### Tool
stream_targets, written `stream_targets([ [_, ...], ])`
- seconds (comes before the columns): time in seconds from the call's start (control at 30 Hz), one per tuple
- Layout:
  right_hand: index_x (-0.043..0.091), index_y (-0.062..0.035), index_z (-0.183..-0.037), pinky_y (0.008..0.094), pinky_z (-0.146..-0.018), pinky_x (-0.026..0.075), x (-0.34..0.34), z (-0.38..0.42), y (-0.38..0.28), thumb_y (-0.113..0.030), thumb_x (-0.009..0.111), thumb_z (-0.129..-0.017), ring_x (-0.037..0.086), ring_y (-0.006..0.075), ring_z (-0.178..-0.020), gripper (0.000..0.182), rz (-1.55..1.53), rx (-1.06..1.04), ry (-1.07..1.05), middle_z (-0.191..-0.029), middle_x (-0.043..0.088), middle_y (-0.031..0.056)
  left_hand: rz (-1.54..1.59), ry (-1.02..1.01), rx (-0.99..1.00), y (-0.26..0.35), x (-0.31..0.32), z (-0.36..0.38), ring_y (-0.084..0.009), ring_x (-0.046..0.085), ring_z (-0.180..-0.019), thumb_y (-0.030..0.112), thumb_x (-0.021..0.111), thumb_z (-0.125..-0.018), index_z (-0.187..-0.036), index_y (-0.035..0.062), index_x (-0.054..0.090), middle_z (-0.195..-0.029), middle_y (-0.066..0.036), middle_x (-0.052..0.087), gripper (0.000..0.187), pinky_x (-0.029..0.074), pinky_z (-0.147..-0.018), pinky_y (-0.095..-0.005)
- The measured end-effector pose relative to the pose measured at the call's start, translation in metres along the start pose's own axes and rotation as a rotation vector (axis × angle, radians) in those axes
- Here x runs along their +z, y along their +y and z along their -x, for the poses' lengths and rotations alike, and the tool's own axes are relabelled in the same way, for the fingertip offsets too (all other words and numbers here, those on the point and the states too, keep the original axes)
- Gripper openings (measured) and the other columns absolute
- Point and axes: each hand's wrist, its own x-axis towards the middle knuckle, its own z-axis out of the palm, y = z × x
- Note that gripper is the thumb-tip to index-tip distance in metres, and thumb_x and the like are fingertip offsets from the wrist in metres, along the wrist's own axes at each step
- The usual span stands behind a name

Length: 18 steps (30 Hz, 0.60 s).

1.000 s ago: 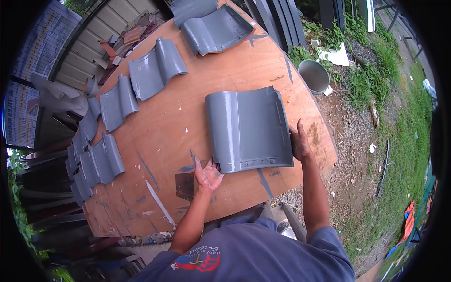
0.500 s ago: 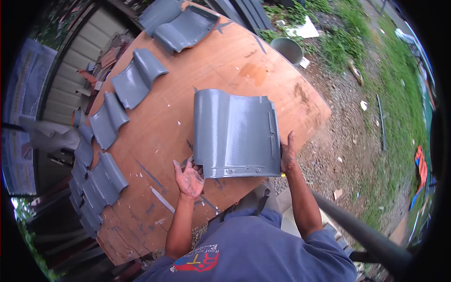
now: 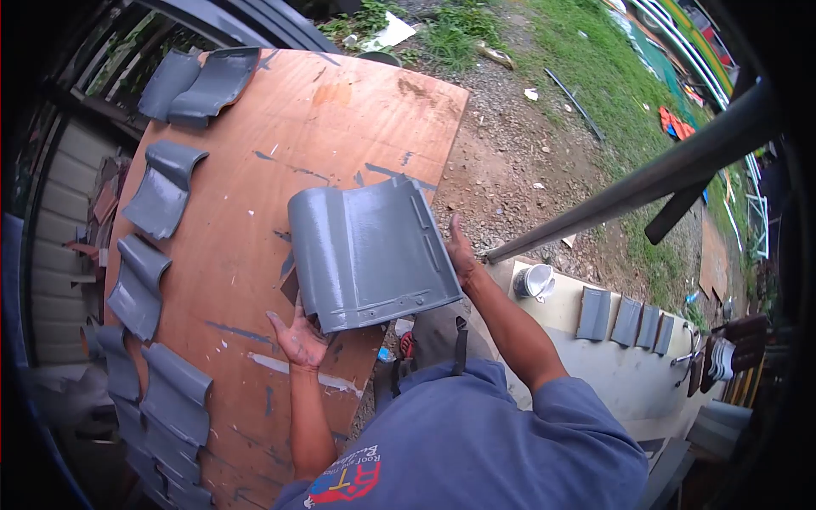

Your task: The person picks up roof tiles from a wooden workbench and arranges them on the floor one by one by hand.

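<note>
A glossy grey roof tile (image 3: pixel 374 251) is held up over the near right edge of the wooden board (image 3: pixel 255 280). My left hand (image 3: pixel 302 340) is at its lower left corner, palm up, with the thumb spread and some fingers hidden under the tile. My right hand (image 3: pixel 461 255) supports the tile's right edge, its thumb pointing up and the other fingers partly hidden beneath. Along the board's left side lie several more grey tiles (image 3: pixel 138 285), and two overlapping ones (image 3: pixel 212 85) are at the far left corner.
To the right, a pale table (image 3: pixel 561 340) bears a paint-marked can (image 3: pixel 535 282) and several small grey panels (image 3: pixel 593 313). A metal pole (image 3: pixel 629 183) slants across the right side. Gravel and grass lie beyond the board. A white scrap (image 3: pixel 393 32) lies at the top.
The view has turned rightward, bringing the pale table and can into sight. Both hands still support the tile, which is now tilted and closer to the board's right edge.
</note>
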Motion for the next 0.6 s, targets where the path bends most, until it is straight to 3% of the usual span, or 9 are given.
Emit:
stream_targets([
  [0.07, 0.047, 0.0089, -0.136, 0.0386, -0.092, 0.053, -0.003, 0.013, 0.018, -0.087, 0.026, -0.081, 0.066, 0.0294, -0.104, 0.112, -0.087, -0.030, -0.006, -0.119, 0.064, 0.0232, -0.082, 0.046, 0.055, -0.001, -0.001, 0.010, -0.0322, 0.036, -0.138, 0.080, 0.037, -0.086, -0.151, 0.0079, 0.030, -0.152, -0.012, 0.039, 0.097, 0.029, -0.114, -0.0511],
  [0.17, 0.051, -0.0016, -0.136, 0.0362, -0.087, 0.056, -0.027, 0.023, 0.050, -0.083, 0.031, -0.085, 0.068, 0.0222, -0.099, 0.098, -0.133, -0.091, -0.067, -0.115, 0.067, 0.0158, -0.142, 0.048, -0.019, 0.002, 0.003, 0.021, -0.0330, 0.032, -0.141, 0.077, 0.037, -0.088, -0.151, 0.0091, 0.030, -0.153, -0.012, 0.036, 0.093, 0.026, -0.115, -0.0525],
  [0.23, 0.052, -0.0028, -0.136, 0.0353, -0.087, 0.055, -0.034, 0.027, 0.068, -0.083, 0.031, -0.084, 0.068, 0.0212, -0.099, 0.098, -0.150, -0.169, -0.012, -0.117, 0.067, 0.0146, -0.190, 0.052, 0.031, 0.001, 0.011, 0.024, -0.0325, 0.034, -0.139, 0.075, 0.039, -0.089, -0.150, 0.0043, 0.028, -0.152, -0.015, 0.037, 0.094, 0.026, -0.116, -0.0492],
  [0.4, 0.051, -0.0073, -0.138, 0.0328, -0.086, 0.055, -0.059, 0.049, 0.096, -0.081, 0.032, -0.085, 0.067, 0.0169, -0.097, 0.093, -0.244, -0.263, -0.007, -0.116, 0.067, 0.0084, -0.259, 0.055, -0.025, -0.013, 0.017, 0.036, -0.0342, 0.026, -0.144, 0.074, 0.037, -0.090, -0.153, 0.0082, 0.023, -0.158, -0.013, 0.027, 0.093, 0.022, -0.117, -0.0527],
  [0.5, 0.053, -0.0077, -0.136, 0.0316, -0.084, 0.056, -0.076, 0.090, 0.106, -0.075, 0.034, -0.090, 0.066, 0.0140, -0.095, 0.084, -0.256, -0.321, -0.006, -0.112, 0.068, 0.0056, -0.341, 0.091, -0.114, -0.033, 0.026, 0.048, -0.0371, 0.034, -0.139, 0.073, 0.041, -0.089, -0.152, 0.0057, 0.021, -0.153, -0.016, 0.034, 0.094, 0.036, -0.109, -0.0576],
  [0.6, 0.050, -0.0080, -0.139, 0.0314, -0.087, 0.055, -0.098, 0.146, 0.120, -0.074, 0.033, -0.090, 0.065, 0.0143, -0.100, 0.084, -0.294, -0.448, -0.001, -0.118, 0.065, 0.0066, -0.460, 0.002, -0.214, -0.070, 0.038, 0.059, -0.0372, 0.034, -0.139, 0.073, 0.040, -0.090, -0.152, 0.0057, 0.020, -0.153, -0.016, 0.032, 0.095, 0.037, -0.108, -0.0590],
])
